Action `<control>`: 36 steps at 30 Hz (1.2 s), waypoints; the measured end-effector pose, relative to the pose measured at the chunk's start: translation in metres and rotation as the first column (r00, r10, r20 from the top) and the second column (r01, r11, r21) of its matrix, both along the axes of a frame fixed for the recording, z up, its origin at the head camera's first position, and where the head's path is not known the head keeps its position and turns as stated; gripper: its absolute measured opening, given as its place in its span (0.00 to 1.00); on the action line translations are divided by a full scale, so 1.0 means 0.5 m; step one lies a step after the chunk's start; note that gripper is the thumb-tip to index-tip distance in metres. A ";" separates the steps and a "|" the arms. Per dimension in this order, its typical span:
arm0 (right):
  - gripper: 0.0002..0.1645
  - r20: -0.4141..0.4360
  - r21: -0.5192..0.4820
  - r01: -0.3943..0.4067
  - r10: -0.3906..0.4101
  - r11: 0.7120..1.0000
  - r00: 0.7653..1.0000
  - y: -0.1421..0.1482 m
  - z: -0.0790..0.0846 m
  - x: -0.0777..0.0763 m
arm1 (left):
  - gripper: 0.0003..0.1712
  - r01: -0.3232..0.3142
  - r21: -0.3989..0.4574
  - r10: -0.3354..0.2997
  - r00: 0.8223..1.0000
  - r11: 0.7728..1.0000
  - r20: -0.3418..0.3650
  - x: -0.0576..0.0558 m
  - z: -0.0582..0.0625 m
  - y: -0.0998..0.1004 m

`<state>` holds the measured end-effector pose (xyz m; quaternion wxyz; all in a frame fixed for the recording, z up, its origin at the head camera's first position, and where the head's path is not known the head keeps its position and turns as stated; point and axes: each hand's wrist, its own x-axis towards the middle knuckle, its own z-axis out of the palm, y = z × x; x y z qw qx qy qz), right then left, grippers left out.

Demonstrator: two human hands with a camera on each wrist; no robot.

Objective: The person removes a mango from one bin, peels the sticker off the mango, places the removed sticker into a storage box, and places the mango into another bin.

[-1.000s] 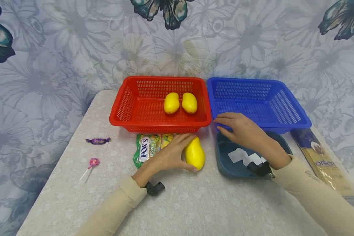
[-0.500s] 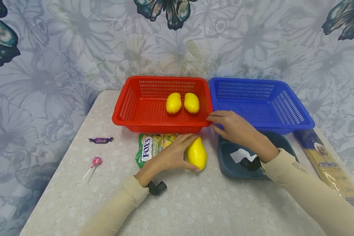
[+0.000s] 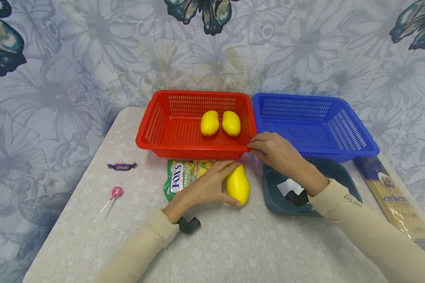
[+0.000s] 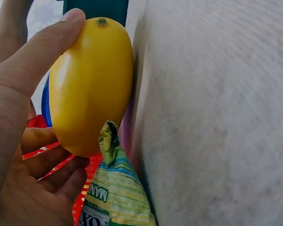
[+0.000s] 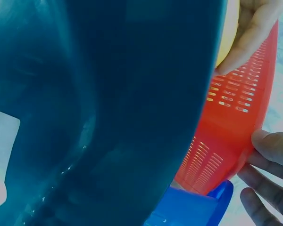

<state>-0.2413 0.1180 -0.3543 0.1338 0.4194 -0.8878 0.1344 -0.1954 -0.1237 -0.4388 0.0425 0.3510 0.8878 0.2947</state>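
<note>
On the table my left hand (image 3: pixel 204 188) holds a yellow mango (image 3: pixel 239 186), thumb on the near end and fingers at the far end. The left wrist view shows the thumb by the stem end of the mango (image 4: pixel 92 84). Partly under that hand lies a green Fox's candy bag (image 3: pixel 177 179). My right hand (image 3: pixel 274 151) is at the near right corner of the red basket (image 3: pixel 191 151), thumb and fingertips pinching its rim. In the right wrist view the thumb touches the red rim, with the other fingers (image 5: pixel 259 181) below it. Two mangoes (image 3: pixel 210 123) lie inside the red basket.
A blue basket (image 3: pixel 315 151) stands right of the red one. Beneath my right forearm is a dark teal tub (image 3: pixel 279 206) with white paper pieces (image 3: pixel 288 186). A gold-and-navy packet (image 3: pixel 393 196) lies far right; a purple candy (image 3: pixel 122 167) and lollipop (image 3: pixel 117 192) lie left.
My right hand has moved left, from beside the blue basket to the red basket's corner, and now grips the rim. My left hand has stayed on the mango. The head view shifted slightly.
</note>
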 end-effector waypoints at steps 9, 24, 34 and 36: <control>0.15 0.001 0.011 0.017 -0.017 1.000 1.000 -0.005 0.000 0.004 | 0.63 -0.001 0.029 0.000 1.000 1.000 0.026 0.015 0.020 -0.016; 0.15 -0.001 -0.004 0.024 -0.024 1.000 1.000 0.000 -0.003 0.005 | 0.62 -0.074 0.116 0.068 0.996 0.990 0.061 0.036 0.094 -0.093; 0.14 0.006 -0.007 0.047 -0.046 0.999 0.999 -0.004 -0.007 0.009 | 0.62 -0.135 0.145 0.142 0.989 0.980 -0.038 -0.009 0.174 -0.146; 0.14 0.001 -0.009 0.049 -0.049 0.999 0.999 -0.003 -0.007 0.009 | 0.62 -0.157 0.128 0.166 0.984 0.979 -0.060 -0.022 0.194 -0.159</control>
